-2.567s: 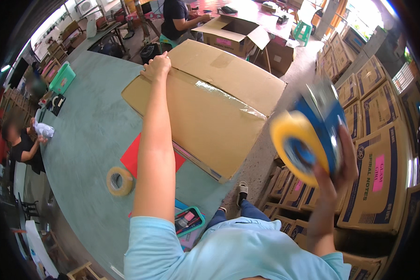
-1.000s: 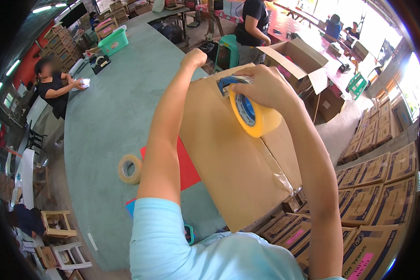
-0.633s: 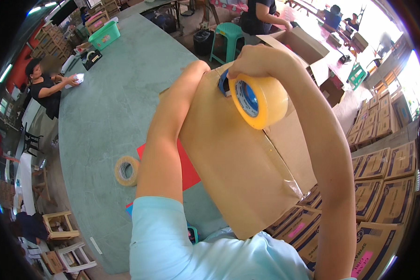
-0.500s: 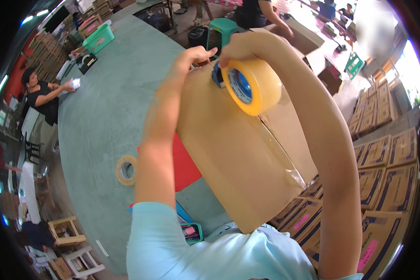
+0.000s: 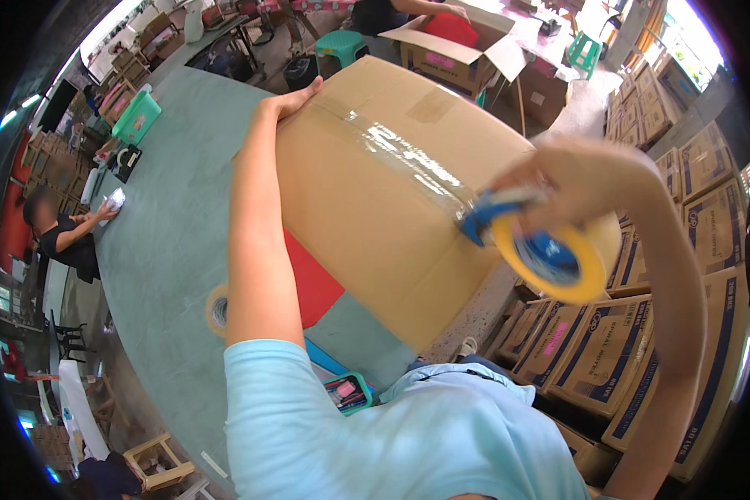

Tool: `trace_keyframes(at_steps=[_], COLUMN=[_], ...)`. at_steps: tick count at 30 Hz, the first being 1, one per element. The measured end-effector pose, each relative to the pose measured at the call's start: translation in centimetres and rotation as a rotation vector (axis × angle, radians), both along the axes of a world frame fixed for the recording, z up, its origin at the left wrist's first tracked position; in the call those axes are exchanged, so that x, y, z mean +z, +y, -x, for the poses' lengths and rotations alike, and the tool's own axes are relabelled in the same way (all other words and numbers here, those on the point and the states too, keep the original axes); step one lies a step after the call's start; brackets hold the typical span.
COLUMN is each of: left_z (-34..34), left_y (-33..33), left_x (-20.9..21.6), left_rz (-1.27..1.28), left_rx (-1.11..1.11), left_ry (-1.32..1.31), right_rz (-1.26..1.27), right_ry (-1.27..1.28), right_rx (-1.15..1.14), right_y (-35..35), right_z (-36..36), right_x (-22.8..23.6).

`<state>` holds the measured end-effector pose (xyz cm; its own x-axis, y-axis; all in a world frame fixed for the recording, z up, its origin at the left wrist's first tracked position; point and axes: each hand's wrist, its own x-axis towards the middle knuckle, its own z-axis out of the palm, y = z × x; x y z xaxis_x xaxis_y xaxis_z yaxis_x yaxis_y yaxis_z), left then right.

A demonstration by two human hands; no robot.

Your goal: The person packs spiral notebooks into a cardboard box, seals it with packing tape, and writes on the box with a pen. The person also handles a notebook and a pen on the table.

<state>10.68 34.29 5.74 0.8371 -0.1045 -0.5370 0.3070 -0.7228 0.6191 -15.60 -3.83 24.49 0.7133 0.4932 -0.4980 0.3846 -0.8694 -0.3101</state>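
Observation:
A large brown cardboard box (image 5: 375, 200) lies on the grey-green table in front of me. Shiny clear tape (image 5: 412, 158) runs along the seam across its upper face. At the box's far left edge, my left hand (image 5: 296, 100) grips the side; some of its fingers are hidden. My right hand (image 5: 571, 179), smeared by motion, is closed round a blue tape dispenser (image 5: 479, 223) at the right end of the seam. A wide yellowish tape roll (image 5: 587, 267) sits on the dispenser. Its blue head is at or very near the box's right edge.
Left of the box are a loose tape roll (image 5: 217, 310), a red sheet (image 5: 312, 283) and a teal tray of pens (image 5: 347, 393). Stacked cartons (image 5: 600, 350) stand at right. A co-worker (image 5: 62, 233) is at the table's left; another reaches into an open carton (image 5: 446, 71).
The box now shows its taped seam face-up. My right hand has swept the tape dispenser from the far edge toward the near right. My left hand has shifted left.

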Motion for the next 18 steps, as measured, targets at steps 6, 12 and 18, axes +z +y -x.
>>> trace_keyframes(at_steps=[6, 12, 18], left_z=[10.9, 25.9, 37.5], left_y=[-8.6, -22.4, -27.9], left_x=[4.2, 7.4, 5.2], left_rz=[-0.699, -0.245, -1.052], left_rx=[-0.161, -0.862, -1.034], left_ry=[-0.723, -0.586, -0.766], right_rz=[-0.394, -0.860, -0.564], right_ry=[-0.439, -0.792, -0.482], right_rx=[-0.082, -0.177, -0.157], right_y=[-8.6, -10.8, -11.9], right_z=[11.4, 13.3, 14.6], right_x=[-8.5, -27.0, -32.1])
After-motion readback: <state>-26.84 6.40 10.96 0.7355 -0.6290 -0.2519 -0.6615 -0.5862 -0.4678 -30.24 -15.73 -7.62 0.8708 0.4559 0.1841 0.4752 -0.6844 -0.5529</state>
